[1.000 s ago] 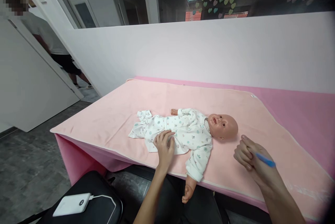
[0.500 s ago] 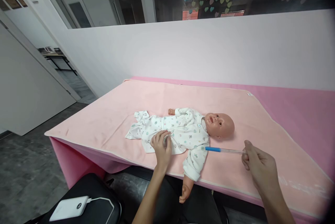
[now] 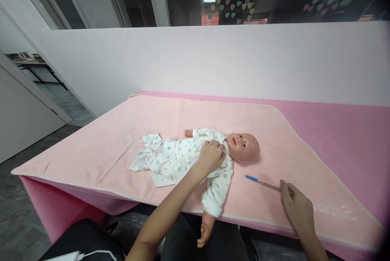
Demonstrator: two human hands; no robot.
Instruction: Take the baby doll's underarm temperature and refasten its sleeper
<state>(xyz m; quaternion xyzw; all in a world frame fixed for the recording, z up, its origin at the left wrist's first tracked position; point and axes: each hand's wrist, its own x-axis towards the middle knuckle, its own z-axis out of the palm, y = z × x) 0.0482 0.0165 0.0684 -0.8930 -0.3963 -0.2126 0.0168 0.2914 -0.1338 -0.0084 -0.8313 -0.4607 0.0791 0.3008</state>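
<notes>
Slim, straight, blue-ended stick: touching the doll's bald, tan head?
Apart. In the head view, a strip of pale pink blanket shows between the slim, blue-ended stick in the right hand and the doll's bald head.

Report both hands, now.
Left hand: curled on the white patterned cloth top of the bald plastic doll; grip cannot be told.
Right hand: closed, holding the slim blue-ended stick.
</notes>
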